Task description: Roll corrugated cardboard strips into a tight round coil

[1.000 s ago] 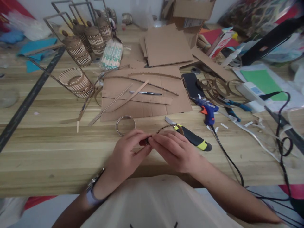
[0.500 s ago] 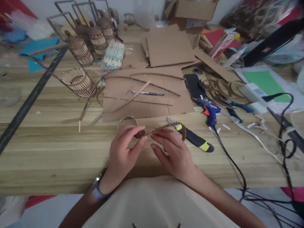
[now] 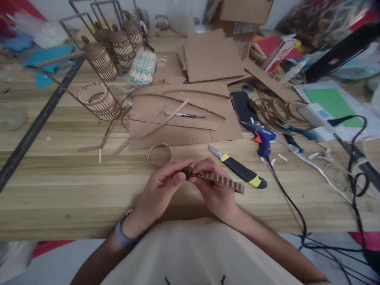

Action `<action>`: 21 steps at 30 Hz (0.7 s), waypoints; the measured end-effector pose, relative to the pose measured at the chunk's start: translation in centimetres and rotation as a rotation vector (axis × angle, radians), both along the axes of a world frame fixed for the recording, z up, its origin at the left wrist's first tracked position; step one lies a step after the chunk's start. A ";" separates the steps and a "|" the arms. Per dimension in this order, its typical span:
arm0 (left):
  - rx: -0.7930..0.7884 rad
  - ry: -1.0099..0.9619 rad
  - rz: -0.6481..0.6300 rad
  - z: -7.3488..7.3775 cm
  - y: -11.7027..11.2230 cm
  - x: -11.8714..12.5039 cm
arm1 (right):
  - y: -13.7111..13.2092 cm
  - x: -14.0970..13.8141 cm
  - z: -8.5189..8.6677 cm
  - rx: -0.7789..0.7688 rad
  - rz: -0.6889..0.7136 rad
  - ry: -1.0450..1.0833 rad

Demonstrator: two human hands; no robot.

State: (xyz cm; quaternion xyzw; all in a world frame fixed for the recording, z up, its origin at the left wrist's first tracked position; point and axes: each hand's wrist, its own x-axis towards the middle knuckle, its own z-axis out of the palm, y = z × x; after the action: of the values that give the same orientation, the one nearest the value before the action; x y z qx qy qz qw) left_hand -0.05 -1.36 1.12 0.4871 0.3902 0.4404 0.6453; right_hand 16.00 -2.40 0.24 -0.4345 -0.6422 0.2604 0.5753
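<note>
A ridged strip of corrugated cardboard (image 3: 221, 180) is held between both hands above the near edge of the wooden table (image 3: 59, 186). Its left end is rolled into a small tight coil. My left hand (image 3: 162, 188) pinches that coil with thumb and forefinger. My right hand (image 3: 212, 186) has its fingers closed on the strip just right of the coil, and the free end sticks out to the right. A watch sits on my left wrist.
A thin ring (image 3: 159, 155) lies just beyond my hands. A black and yellow utility knife (image 3: 240, 171) and a blue glue gun (image 3: 263, 139) with its cord lie to the right. Cardboard sheets (image 3: 181, 118), strips, a pen, a phone and slatted lantern shapes lie farther back.
The strip's free end has swung from arching up beyond my right hand to pointing right and slightly down. Both hands have closed in on the coil again.
</note>
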 end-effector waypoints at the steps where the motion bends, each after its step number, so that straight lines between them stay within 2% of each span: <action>1: -0.041 -0.019 0.007 0.1 0.1 0.1 | 0.0 0.0 0.0 0.024 0.007 -0.006; 6: -0.229 -0.074 0.078 0.8 0.7 0.4 | -0.3 0.3 0.2 0.105 0.045 -0.061; 12: -0.327 -0.228 0.110 1.3 1.4 0.5 | -0.9 1.1 0.7 0.156 0.049 -0.226; 16: -0.352 -0.259 0.086 1.1 1.5 0.5 | -0.7 1.6 1.1 0.198 0.106 -0.281; 21: -0.343 -0.270 0.060 0.7 1.3 0.6 | -0.3 1.5 1.1 0.221 0.082 -0.240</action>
State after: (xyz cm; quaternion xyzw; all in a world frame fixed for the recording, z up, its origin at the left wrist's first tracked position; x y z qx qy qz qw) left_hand 0.52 -0.07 1.85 0.2949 0.3838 0.4477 0.7519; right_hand 17.55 -2.70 1.30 -0.3700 -0.7481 0.1576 0.5279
